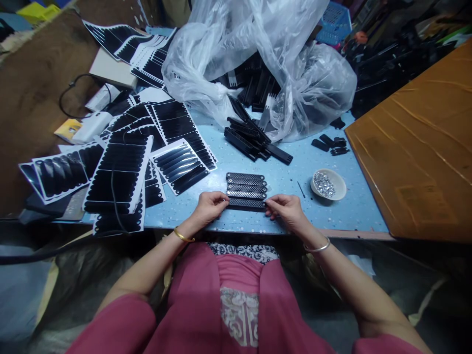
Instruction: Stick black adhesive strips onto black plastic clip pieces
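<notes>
Several black bars (246,187) with a cross-hatched texture lie side by side in a neat row on the blue tabletop. Most show a small silvery dot at one or both ends. The bar nearest me (246,202) is pinched at its left end by my left hand (211,206), thumb and forefinger closed. At its other end, my right hand (288,210) grips it with bent fingers, which partly hide that tip. A small white bowl (339,187) of tiny shiny metal pieces (323,183) stands right of the row, with a thin dark pin (301,189) beside it.
Sheets of black die-cut strips (116,169) cover the left. Behind the row, a pile of black bars (254,140) spills from a clear plastic bag (258,44). Small black parts (330,143) lie near a large brown taped box (416,147) on the right.
</notes>
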Motion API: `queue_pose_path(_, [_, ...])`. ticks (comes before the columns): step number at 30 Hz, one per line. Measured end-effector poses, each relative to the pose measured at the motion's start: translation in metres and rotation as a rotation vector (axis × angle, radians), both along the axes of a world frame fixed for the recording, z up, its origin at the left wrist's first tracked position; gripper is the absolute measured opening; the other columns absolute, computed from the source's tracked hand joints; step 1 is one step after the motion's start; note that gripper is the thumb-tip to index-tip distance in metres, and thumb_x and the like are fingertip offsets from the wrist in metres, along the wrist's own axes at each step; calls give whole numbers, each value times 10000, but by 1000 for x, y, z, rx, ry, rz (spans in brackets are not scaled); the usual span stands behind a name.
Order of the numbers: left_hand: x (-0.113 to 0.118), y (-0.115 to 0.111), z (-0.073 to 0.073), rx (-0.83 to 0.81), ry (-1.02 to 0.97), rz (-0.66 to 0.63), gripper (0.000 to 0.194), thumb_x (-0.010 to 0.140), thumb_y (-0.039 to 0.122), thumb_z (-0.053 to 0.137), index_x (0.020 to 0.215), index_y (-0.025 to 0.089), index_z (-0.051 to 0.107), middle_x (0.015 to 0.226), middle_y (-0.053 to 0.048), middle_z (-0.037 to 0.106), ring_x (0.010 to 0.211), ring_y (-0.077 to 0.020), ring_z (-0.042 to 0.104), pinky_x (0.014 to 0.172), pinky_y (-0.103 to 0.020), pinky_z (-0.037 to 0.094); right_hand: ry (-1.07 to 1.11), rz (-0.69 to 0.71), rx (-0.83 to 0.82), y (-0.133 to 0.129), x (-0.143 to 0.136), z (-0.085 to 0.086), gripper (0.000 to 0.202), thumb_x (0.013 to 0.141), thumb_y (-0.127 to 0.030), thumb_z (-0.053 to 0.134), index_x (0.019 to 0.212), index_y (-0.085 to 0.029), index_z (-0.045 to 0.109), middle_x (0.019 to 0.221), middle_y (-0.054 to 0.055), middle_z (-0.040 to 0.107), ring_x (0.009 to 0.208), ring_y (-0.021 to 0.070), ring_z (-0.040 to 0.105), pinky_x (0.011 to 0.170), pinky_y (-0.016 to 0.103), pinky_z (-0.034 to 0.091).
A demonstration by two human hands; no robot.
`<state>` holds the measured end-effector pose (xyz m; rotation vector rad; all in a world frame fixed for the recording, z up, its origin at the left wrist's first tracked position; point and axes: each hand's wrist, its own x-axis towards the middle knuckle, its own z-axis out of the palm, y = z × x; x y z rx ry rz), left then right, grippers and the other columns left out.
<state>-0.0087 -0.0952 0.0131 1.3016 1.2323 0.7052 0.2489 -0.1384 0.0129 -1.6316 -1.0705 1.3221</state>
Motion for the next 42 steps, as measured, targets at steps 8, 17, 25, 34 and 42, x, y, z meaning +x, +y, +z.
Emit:
queue_pose_path(8, [-1, -2, -10, 133, -5, 5, 118, 727, 220, 653, 746, 117, 708, 527, 18, 615, 378, -68, 500, 376, -163, 370, -869, 282, 781, -14, -1, -12, 280, 934, -248, 523, 722, -154, 681, 583, 49, 599, 533, 135, 536, 531, 269, 393])
queue_pose_path(17, [-1, -5, -16, 141, -19, 41, 112, 734, 223, 658, 742, 125, 713, 535, 10, 635, 369, -76, 538, 383, -161, 404, -1048, 253, 951, -26, -8, -21, 194, 937, -150, 506, 947, -112, 695, 602, 48, 614, 546, 148, 532, 554, 287, 387])
queue_pose_path(25, [0, -4, -12, 97, -23, 37, 103, 721, 220, 666, 731, 125, 707, 541, 5, 639, 361, -81, 541, 370, -164, 407, -656, 93, 671, -19, -10, -15, 170, 876, -237, 599, 797, -193, 743, 686, 37, 719, 598, 152, 660, 568, 248, 487])
queue_pose_path(34, [0, -3, -8, 78, -24, 47, 109, 710, 224, 670, 721, 121, 704, 519, 10, 626, 357, -74, 528, 365, -155, 394, -823, 9, 599, -13, -22, -24, 220, 844, -227, 532, 664, -192, 653, 624, 49, 673, 570, 167, 616, 555, 266, 451])
queue_pose_path(42, [-1, -3, -12, 103, -37, 36, 108, 719, 223, 677, 730, 124, 718, 517, 4, 634, 366, -76, 527, 372, -159, 396, -703, -36, 509, -16, -26, -20, 192, 870, -247, 503, 707, -198, 593, 555, 13, 583, 493, 146, 523, 512, 266, 414])
